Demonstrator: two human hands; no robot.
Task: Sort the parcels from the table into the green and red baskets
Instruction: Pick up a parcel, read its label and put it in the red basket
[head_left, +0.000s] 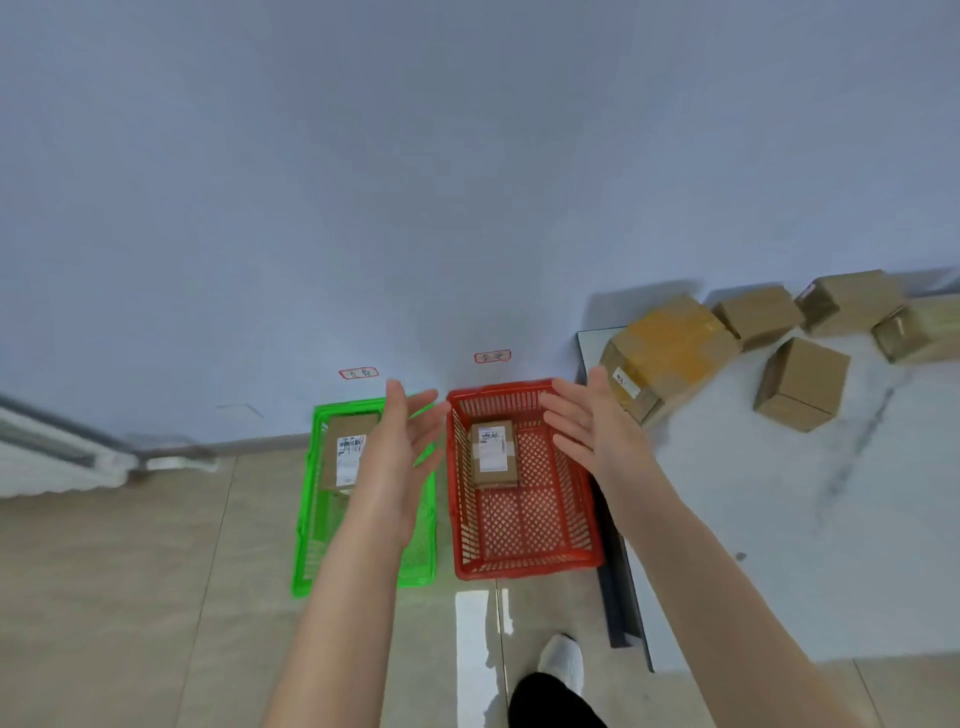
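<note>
A green basket (311, 519) and a red basket (524, 564) stand side by side on the floor against the wall. A brown parcel (343, 452) with a white label lies in the green one. Another labelled parcel (493, 454) lies in the red one. My left hand (400, 457) hovers above the green basket's right side, fingers straight, holding nothing. My right hand (592, 421) hovers above the red basket's right rim, also spread and holding nothing. Several cardboard parcels lie on the white marble table (779, 519) at right, the nearest a tape-covered box (665, 348).
Small red-framed labels (358, 373) (492, 356) are stuck on the wall above each basket. A cube-shaped box (800, 384) sits further right on the table. My white shoe (561, 657) stands on the tiled floor below the red basket. A radiator (52, 447) is at far left.
</note>
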